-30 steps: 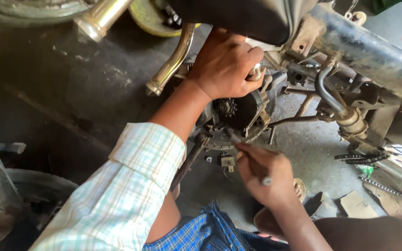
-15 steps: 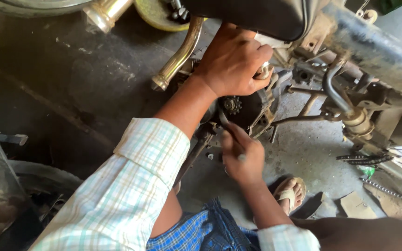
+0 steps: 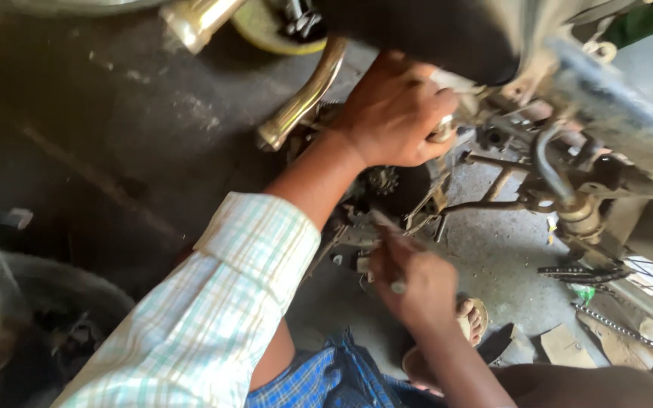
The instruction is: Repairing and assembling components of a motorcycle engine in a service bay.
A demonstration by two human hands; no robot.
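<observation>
Looking down from the head camera, the left hand (image 3: pixel 394 113) wraps its fingers around a pale metal part (image 3: pixel 441 130) on the motorcycle's engine (image 3: pixel 394 185), just under the dark seat (image 3: pixel 432 38). The right hand (image 3: pixel 413 279) sits below, fingers pinching a thin tool (image 3: pixel 388 242) angled up into the engine. A chrome exhaust pipe (image 3: pixel 300 98) runs beside the left wrist, and a drive chain (image 3: pixel 568 272) lies on the concrete floor (image 3: pixel 493 264).

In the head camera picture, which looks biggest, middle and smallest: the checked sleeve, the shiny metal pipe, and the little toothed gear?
1. Checked sleeve, biggest by far, though it is also nearest the camera.
2. Shiny metal pipe.
3. Little toothed gear, smallest, just below the left hand.
</observation>
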